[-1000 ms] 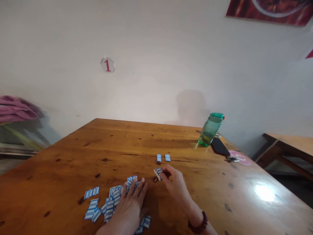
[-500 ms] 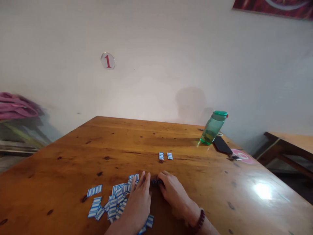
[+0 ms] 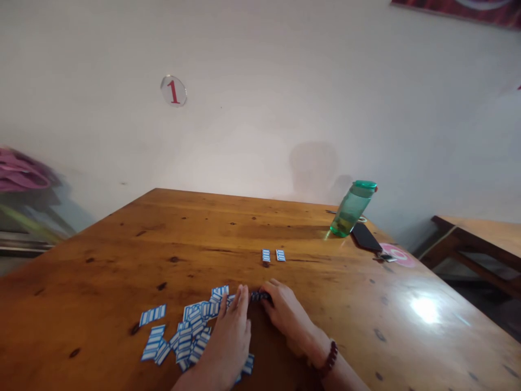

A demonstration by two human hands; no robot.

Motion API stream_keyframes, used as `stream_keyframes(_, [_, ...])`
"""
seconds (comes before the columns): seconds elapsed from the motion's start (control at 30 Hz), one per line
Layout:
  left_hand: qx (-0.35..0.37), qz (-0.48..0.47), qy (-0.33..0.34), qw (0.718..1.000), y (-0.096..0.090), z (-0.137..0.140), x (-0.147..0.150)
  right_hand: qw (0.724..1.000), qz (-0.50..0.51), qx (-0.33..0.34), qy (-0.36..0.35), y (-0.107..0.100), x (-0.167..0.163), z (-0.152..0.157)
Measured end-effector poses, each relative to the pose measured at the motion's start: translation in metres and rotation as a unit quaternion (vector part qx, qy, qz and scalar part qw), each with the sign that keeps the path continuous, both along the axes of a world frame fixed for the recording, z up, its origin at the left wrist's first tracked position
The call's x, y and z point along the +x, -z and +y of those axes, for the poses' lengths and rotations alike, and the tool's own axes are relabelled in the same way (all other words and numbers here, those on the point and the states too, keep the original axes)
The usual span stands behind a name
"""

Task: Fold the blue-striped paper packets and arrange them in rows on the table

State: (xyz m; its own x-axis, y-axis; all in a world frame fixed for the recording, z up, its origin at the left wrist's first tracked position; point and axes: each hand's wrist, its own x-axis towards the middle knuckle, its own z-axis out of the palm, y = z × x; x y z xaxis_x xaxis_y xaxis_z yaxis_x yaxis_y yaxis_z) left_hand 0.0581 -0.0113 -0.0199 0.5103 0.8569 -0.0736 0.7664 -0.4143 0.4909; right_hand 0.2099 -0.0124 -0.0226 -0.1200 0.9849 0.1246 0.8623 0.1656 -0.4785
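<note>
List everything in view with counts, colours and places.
Wooden table: one, brown, centre
Striped cards: many, blue-and-white, lower left; two farther cards, centre
Dark strip: one, blackish, lower centre
Water bottle: one, green, right tabletop
Phone: one, black, beside bottle
Keys, probably: uncounted, metallic, beside phone
Disc: one, pink, right tabletop
Ring: one, pale, behind bottle
Thin object: one, dark, behind bottle
Number sign: one, red, wall
Poster: one, red, upper right
Cloth: one, pink, far left
Second table: one, brown, far right
Bracelet: one, dark red, right wrist
Left hand: one, bare, over cards
Right hand: one, bare, at strip
</note>
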Motion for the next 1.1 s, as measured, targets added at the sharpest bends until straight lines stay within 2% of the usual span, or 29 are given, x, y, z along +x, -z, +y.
stream_keyframes(0.23, [-0.017, -0.051, -0.015, 0.998, 0.003, 0.000, 0.000, 1.000, 0.014, 0.015, 0.000, -0.001, -0.001, -0.002])
stream_keyframes(0.37, [-0.004, -0.180, -0.061, 0.982, 0.004, 0.005, -0.003, 0.997, 0.061, 0.029, 0.029, -0.002, -0.002, 0.001])
stream_keyframes(0.43, [-0.002, -0.285, -0.104, 0.953, 0.000, 0.011, -0.006, 0.985, 0.168, 0.014, 0.048, -0.006, -0.002, 0.004])
stream_keyframes(0.47, [-0.015, -0.337, -0.124, 0.933, -0.003, 0.014, -0.006, 0.968, 0.244, -0.007, 0.052, -0.008, -0.002, 0.005])
stream_keyframes(0.57, [-0.119, -0.458, -0.147, 0.868, -0.012, 0.021, -0.004, 0.883, 0.462, -0.073, 0.039, -0.017, -0.004, 0.005])
stream_keyframes(0.63, [-0.198, -0.514, -0.140, 0.822, -0.015, 0.023, 0.002, 0.842, 0.532, -0.083, 0.032, -0.022, -0.007, 0.004])
stream_keyframes(0.8, [-0.302, -0.589, -0.164, 0.731, -0.019, 0.019, 0.018, 0.815, 0.573, -0.071, 0.042, -0.027, -0.014, -0.001])
stream_keyframes(0.9, [-0.345, -0.621, -0.193, 0.677, -0.021, 0.018, 0.022, 0.786, 0.611, -0.080, 0.051, -0.024, -0.013, -0.003])
stream_keyframes(1.0, [-0.362, -0.634, -0.213, 0.649, -0.020, 0.019, 0.023, 0.754, 0.648, -0.090, 0.063, -0.022, -0.010, -0.004])
stream_keyframes(1.03, [-0.365, -0.636, -0.217, 0.644, -0.020, 0.019, 0.022, 0.752, 0.650, -0.090, 0.065, -0.022, -0.009, -0.004])
stream_keyframes(1.1, [-0.372, -0.639, -0.226, 0.634, -0.018, 0.020, 0.021, 0.770, 0.629, -0.087, 0.056, -0.023, -0.008, -0.004])
